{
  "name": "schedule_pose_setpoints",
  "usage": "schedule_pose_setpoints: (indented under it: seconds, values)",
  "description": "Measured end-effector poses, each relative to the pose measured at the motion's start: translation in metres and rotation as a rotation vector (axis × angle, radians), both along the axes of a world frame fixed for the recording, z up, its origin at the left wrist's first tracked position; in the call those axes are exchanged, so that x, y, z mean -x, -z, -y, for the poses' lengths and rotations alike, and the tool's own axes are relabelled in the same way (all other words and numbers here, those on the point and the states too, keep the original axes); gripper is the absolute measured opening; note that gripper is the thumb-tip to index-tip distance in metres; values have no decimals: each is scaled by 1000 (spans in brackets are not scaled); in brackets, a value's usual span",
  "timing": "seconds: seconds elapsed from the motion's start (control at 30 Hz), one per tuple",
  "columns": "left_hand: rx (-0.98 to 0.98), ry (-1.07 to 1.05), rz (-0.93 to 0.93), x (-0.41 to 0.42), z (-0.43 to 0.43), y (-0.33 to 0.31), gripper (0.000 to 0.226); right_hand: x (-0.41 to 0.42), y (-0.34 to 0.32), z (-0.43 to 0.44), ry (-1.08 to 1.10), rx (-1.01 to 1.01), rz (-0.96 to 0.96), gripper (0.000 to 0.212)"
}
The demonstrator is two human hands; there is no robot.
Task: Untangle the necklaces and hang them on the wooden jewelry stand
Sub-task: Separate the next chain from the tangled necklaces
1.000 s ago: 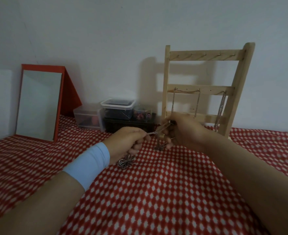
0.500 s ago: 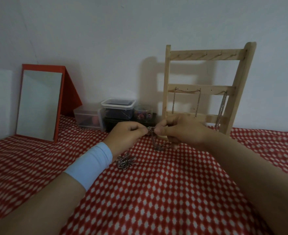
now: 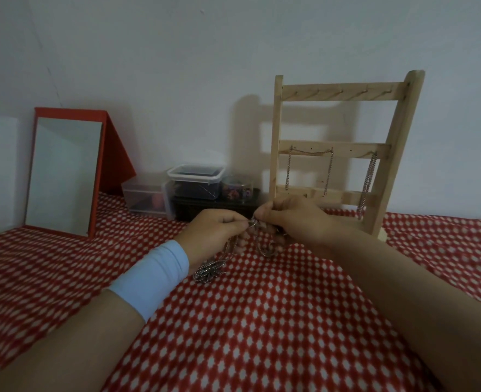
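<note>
**Both hands meet in a close pinch**

Your left hand (image 3: 214, 232) and right hand (image 3: 294, 219) meet in the middle of the view, backs turned up and fingers curled under. Each pinches the tangled chain (image 3: 252, 222) between thumb and fingertips, and the two pinches almost touch. Your left forearm (image 3: 64, 335) comes in from the lower left, with a pale blue wristband (image 3: 153, 280) round its wrist. Your right forearm (image 3: 417, 292) comes in bare from the lower right.
</note>
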State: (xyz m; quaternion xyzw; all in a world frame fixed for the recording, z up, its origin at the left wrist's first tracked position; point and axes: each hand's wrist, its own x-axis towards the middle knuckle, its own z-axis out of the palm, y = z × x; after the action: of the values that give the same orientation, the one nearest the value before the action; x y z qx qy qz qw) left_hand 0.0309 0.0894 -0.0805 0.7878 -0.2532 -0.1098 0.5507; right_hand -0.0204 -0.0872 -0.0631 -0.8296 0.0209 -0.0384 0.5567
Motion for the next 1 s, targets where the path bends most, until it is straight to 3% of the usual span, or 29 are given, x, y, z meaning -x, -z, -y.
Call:
schedule_pose_setpoints:
  seconds: [0.13,0.47,0.83,1.0]
  values:
    - [99,-7,-133,-2,1,-1,32,-2,-1,3,17,111,-9,14]
    - [17,-26,59,0,1,-1,30,2,-3,9,-119,279,139,6]
    - [5,2,143,0,0,0,30,2,1,3,-70,130,190,12]
    - [-87,-28,255,-2,2,1,24,1,0,7,-20,227,162,7]
